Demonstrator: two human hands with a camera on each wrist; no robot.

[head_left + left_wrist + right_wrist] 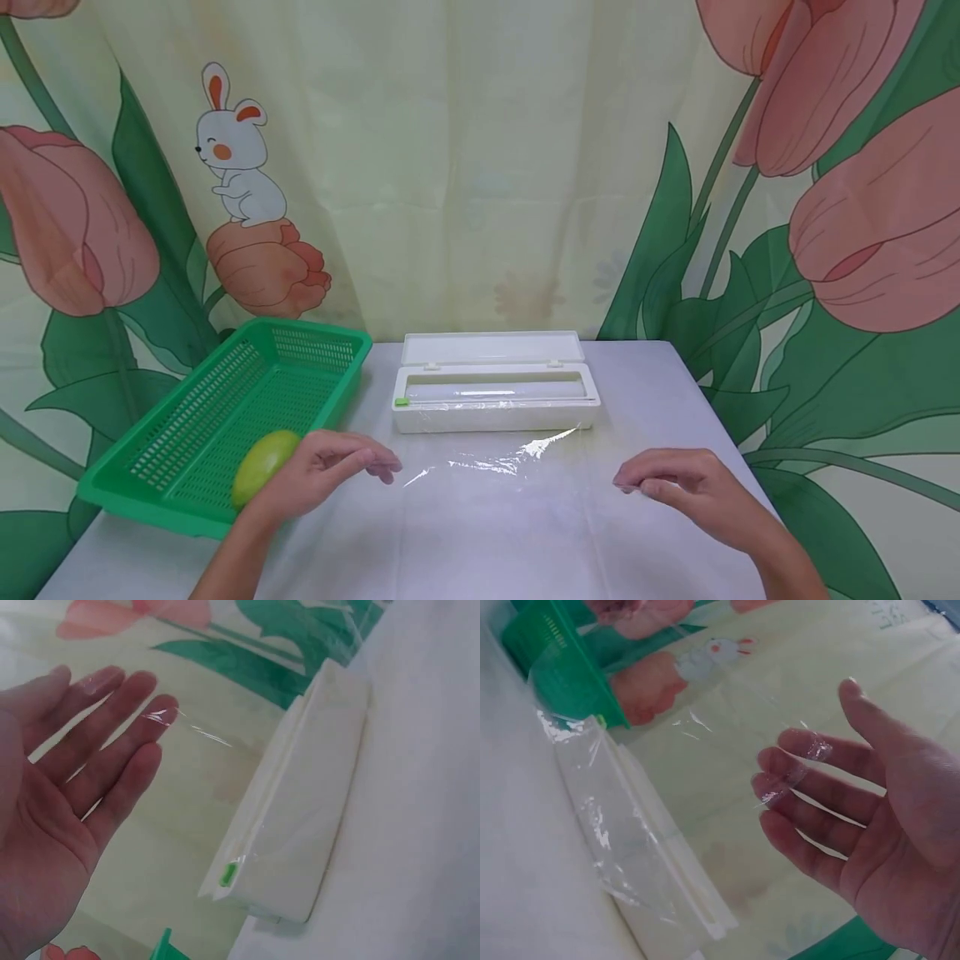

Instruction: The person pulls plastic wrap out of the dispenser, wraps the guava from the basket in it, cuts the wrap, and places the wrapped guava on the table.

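Head view: the left hand (326, 473) partly hides a green fruit (261, 467), both forearms (238, 560) are cropped below, clear film (498, 465) has indistinct edges.

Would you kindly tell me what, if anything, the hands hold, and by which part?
Neither the left hand nor the right hand plainly grips anything; clear film touches the fingertips of both, though which part of it cannot be told.

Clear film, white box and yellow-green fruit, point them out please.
Clear film (534, 450), head view: shiny crease.
White box (495, 419), head view: front wall.
Yellow-green fruit (262, 465), head view: middle of visible side.
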